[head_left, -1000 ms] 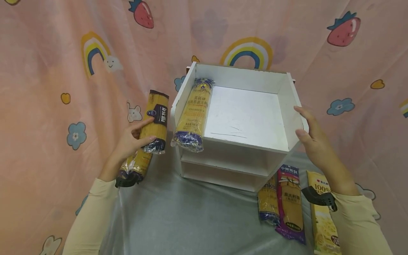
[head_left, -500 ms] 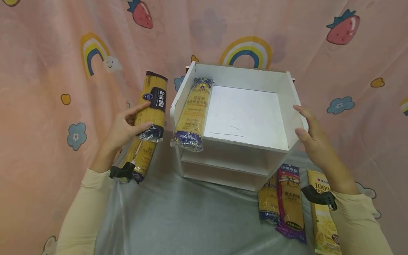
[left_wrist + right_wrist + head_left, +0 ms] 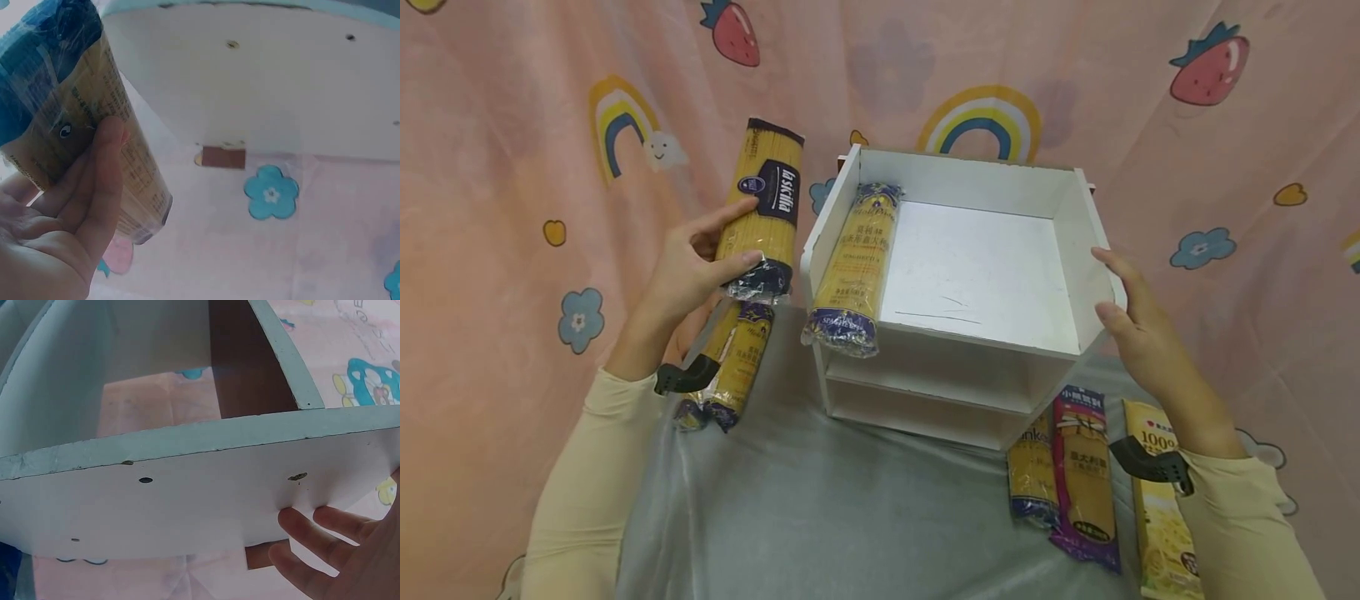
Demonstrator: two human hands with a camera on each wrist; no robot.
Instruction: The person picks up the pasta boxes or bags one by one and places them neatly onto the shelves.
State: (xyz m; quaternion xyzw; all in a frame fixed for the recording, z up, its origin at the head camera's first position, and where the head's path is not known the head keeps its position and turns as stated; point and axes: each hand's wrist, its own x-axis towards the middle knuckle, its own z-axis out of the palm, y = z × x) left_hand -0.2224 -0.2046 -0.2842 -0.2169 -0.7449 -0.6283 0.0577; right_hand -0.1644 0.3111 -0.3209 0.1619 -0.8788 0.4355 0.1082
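Observation:
My left hand (image 3: 679, 260) holds a spaghetti pack (image 3: 767, 237) with a dark "la sicilia" label, thumb and fingers gripping its lower half. The pack is raised left of the white shelf unit (image 3: 977, 271), nearly upright and apart from it. In the left wrist view, the fingers lie along the back of the pack (image 3: 134, 181). Another spaghetti pack (image 3: 853, 267) lies on the unit's top board, along its left wall. My right hand (image 3: 1142, 337) touches the unit's right side panel; in the right wrist view, extended fingertips rest against its outer face (image 3: 200, 500).
Two yellow spaghetti packs (image 3: 743, 358) lie on the grey cloth (image 3: 850, 517) left of the unit. To its right are a blue-ended pasta pack (image 3: 1032, 475), a purple-edged pasta pack (image 3: 1086, 475) and a yellow pack (image 3: 1165, 525). A pink patterned curtain (image 3: 880, 75) hangs behind.
My left hand has lifted the la sicilia pack upward, uncovering more of the two packs below. The right hand stays at the unit's right panel.

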